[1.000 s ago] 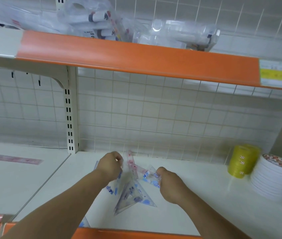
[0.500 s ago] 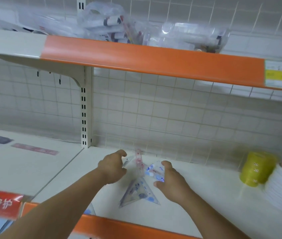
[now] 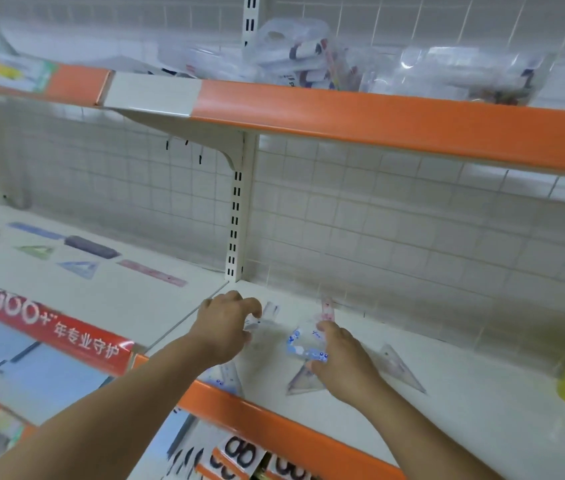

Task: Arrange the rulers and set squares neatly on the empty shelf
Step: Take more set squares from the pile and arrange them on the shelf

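Just right of the shelf post [image 3: 236,220], my right hand [image 3: 343,362] pinches a set square [image 3: 303,344] lying on the shelf [image 3: 464,393]; my left hand [image 3: 227,327] curls over a clear ruler [image 3: 269,313], grip unclear. Light, stiff, slippery plastic, I judge: best lifted by an edge.
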The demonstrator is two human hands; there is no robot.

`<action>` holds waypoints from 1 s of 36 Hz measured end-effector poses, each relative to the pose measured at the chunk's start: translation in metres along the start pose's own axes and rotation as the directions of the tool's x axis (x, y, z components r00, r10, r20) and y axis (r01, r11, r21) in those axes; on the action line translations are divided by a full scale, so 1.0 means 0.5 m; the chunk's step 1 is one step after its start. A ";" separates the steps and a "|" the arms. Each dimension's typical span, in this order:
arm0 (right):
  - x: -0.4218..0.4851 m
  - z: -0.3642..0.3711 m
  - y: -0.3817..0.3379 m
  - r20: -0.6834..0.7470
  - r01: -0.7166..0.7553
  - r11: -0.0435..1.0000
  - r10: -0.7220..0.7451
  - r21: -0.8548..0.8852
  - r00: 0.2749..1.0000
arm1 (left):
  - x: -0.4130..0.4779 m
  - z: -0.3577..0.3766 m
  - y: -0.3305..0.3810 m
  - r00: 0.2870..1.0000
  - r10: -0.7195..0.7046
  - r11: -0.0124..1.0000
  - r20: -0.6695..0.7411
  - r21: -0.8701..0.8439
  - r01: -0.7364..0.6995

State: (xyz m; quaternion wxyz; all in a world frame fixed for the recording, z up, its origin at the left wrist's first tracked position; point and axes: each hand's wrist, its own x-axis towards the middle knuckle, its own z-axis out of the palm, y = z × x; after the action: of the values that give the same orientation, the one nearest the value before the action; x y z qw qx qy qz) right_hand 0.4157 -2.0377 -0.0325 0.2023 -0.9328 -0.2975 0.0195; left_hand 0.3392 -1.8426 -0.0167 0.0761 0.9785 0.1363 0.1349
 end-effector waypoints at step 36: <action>0.055 0.218 -0.649 0.058 0.090 0.996 -0.088 -0.028 0.994 | -0.229 -0.232 -0.628 0.987 -0.153 0.978 -0.053 0.132 0.158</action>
State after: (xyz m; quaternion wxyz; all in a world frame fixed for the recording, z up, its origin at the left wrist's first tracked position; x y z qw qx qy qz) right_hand 0.2438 -1.7419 -0.0040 0.1802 -0.9207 -0.3447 0.0325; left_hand 0.1229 -1.5640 0.0077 0.0166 0.9646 0.2229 0.1398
